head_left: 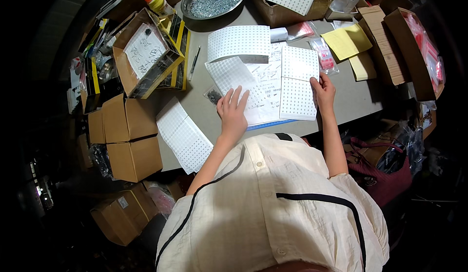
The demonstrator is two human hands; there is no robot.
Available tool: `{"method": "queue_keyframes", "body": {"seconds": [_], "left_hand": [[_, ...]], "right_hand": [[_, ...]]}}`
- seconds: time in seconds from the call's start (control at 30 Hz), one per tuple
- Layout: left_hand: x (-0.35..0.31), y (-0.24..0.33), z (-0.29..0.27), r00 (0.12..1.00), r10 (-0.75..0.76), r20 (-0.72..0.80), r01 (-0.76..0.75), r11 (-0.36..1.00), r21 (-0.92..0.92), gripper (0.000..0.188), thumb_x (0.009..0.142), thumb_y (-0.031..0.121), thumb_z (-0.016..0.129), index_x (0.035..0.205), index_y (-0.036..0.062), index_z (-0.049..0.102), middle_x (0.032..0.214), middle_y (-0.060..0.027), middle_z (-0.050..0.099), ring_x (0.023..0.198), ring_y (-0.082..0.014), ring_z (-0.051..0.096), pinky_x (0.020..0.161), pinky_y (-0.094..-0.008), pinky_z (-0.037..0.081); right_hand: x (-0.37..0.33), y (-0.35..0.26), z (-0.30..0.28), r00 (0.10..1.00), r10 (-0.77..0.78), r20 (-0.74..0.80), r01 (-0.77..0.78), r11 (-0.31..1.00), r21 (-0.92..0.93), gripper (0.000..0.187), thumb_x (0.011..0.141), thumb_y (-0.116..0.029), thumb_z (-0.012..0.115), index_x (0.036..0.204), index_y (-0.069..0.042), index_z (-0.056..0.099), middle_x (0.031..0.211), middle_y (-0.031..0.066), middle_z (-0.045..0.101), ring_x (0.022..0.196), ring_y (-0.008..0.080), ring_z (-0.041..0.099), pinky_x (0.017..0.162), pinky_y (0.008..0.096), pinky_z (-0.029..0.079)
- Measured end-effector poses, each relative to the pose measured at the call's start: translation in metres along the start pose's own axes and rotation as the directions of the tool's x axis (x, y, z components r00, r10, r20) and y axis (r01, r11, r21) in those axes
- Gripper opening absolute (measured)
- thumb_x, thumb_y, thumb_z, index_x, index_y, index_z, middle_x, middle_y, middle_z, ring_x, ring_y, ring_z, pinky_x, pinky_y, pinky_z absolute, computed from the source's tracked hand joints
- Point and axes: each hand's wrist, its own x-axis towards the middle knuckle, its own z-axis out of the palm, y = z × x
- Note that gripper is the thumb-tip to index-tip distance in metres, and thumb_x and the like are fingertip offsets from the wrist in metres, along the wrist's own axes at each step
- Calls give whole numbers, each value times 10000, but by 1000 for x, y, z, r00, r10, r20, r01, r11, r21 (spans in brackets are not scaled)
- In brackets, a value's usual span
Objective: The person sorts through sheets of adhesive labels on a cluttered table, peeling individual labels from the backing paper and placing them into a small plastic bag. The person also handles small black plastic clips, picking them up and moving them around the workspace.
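My left hand (233, 112) lies with its fingers spread over the lower edge of a sheet of small printed labels (233, 74). At the right edge of a stack of label sheets (299, 96), my right hand (324, 93) has its thumb and fingers closed on the paper. Another label sheet (239, 42), its near edge curling up, lies behind the left sheet. Handwritten papers (263, 107) show between the sheets, above a blue strip (271, 125). Beside my left fingertips is a small clear bag of dark pieces (213, 95).
Left, a folded label sheet (184, 134) lies by open cardboard boxes (134, 154); a pen (194, 62) is near a black-and-yellow box (171, 57). A metal bowl of small metal parts (214, 1) stands behind. Right are yellow papers (347, 41), small plastic bags (323, 55) and cartons (408, 53).
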Motion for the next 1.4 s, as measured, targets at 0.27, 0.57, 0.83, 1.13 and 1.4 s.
{"method": "queue_keyframes", "body": {"seconds": [0.27, 0.57, 0.83, 1.13, 1.4], "left_hand": [[0, 1, -2, 1000, -6, 2, 6, 1000, 5, 642, 774, -117, 519, 1375, 95, 600, 1501, -117, 470, 1404, -321, 377, 1159, -501, 208], [1, 1, -1, 1000, -3, -19, 3, 1000, -5, 636, 771, -112, 519, 1365, 95, 610, 1490, -118, 485, 1398, -315, 387, 1156, -498, 210], [0, 1, -2, 1000, -11, -21, 11, 1000, -6, 633, 774, -103, 518, 1365, 102, 610, 1488, -111, 490, 1396, -308, 391, 1154, -492, 213], [1, 0, 0, 1000, 4, -28, -4, 1000, -16, 634, 765, -103, 521, 1358, 105, 612, 1485, -108, 492, 1398, -305, 390, 1150, -494, 212], [2, -2, -10, 995, -54, -80, 48, 996, -70, 425, 890, -4, 546, 1279, 118, 667, 1424, -81, 567, 1386, -274, 432, 1153, -466, 213]], "right_hand": [[-4, -10, 5, 999, -38, -32, 43, 986, 161, 269, 940, -154, 681, 1129, 36, 669, 821, 10, 665, 719, 48, 538, 655, 216, 438], [-2, -2, 5, 994, -92, -53, 96, 993, 73, 309, 996, -231, 613, 1151, 31, 668, 878, 57, 699, 805, 95, 593, 731, 263, 481], [-2, -4, 7, 991, -85, -99, 80, 995, -57, 334, 1016, -277, 611, 1143, 24, 676, 887, 54, 705, 818, 108, 602, 750, 270, 492], [3, -12, -9, 975, 93, 203, -161, 922, 352, 346, 977, -162, 656, 1238, 57, 601, 999, 78, 715, 871, 93, 651, 770, 250, 508], [-26, -76, -3, 966, 146, 214, -252, 720, 646, 381, 969, -76, 620, 1320, 51, 543, 1151, 123, 698, 1006, 162, 682, 883, 285, 532]]}}
